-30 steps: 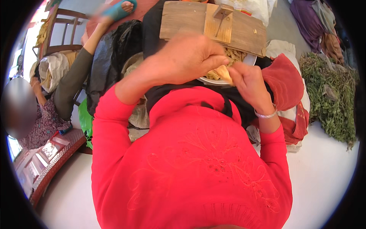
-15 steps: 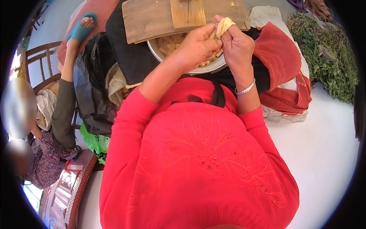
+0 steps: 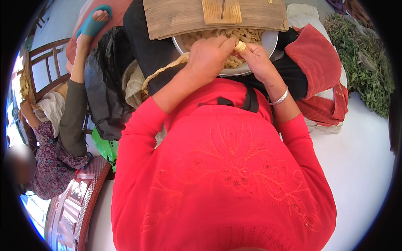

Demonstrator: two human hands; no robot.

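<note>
Head view: my left hand (image 3: 207,56) and right hand (image 3: 256,60) have lowered to the bowl (image 3: 268,44), both pinching one dough piece (image 3: 240,46) over the heap.

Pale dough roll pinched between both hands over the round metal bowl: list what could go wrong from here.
The small pale dough roll, pinched between the left hand and right hand, could slip or squash out of shape. The round metal bowl of shaped dough pieces seems to rest on the lap under a wooden board; either might tip.
</note>
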